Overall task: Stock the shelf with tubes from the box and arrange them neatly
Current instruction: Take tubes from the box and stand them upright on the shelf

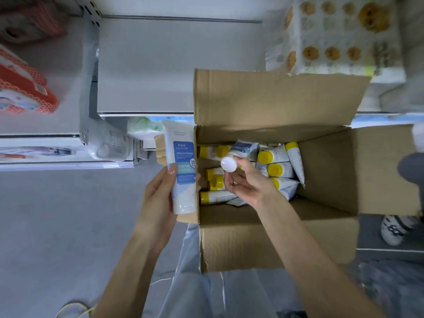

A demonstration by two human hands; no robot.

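An open cardboard box sits on my lap with several white tubes with yellow caps lying inside. My left hand grips a white and blue tube upright just outside the box's left wall, cap end down. My right hand is over the box and pinches a second white and blue tube near its white cap, which points at me. The grey shelf lies ahead, bare in its middle.
Orange and white packs lie on the shelf at the left. Wrapped packs with yellow round prints stand at the back right. A lower shelf rail runs at the left. A person's shoe shows at the right of the box.
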